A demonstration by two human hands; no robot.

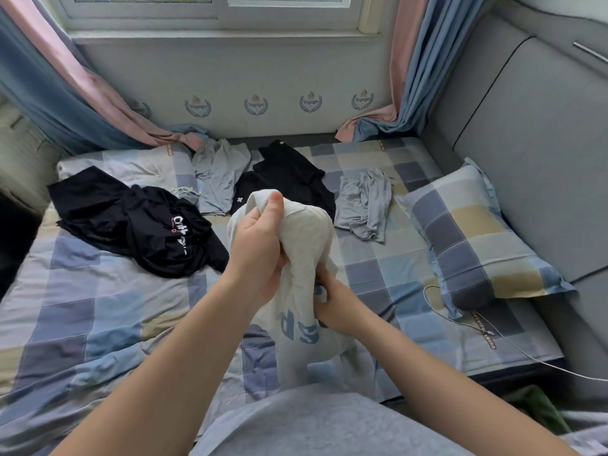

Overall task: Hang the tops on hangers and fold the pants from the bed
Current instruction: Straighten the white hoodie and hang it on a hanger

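Note:
A white top with blue letters [306, 245] hangs bunched above the middle of the bed. My left hand [260, 245] grips its upper part, thumb up. Lower down, my right hand [335, 301] pinches the cloth near the blue print. On the checked bedsheet [98, 291] lie a black top with white and pink print [148, 225] at the left, a grey garment [220, 176] behind it, a black garment [289, 176] at the centre back and another grey garment [362, 205] to the right. No hanger is in view.
A checked pillow [473, 238] lies at the right against the grey padded headboard [526, 143]. A white cable [493, 330] runs across the bed's right edge. Pink and blue curtains [82, 93] hang at both sides of the window, their ends resting on the bed.

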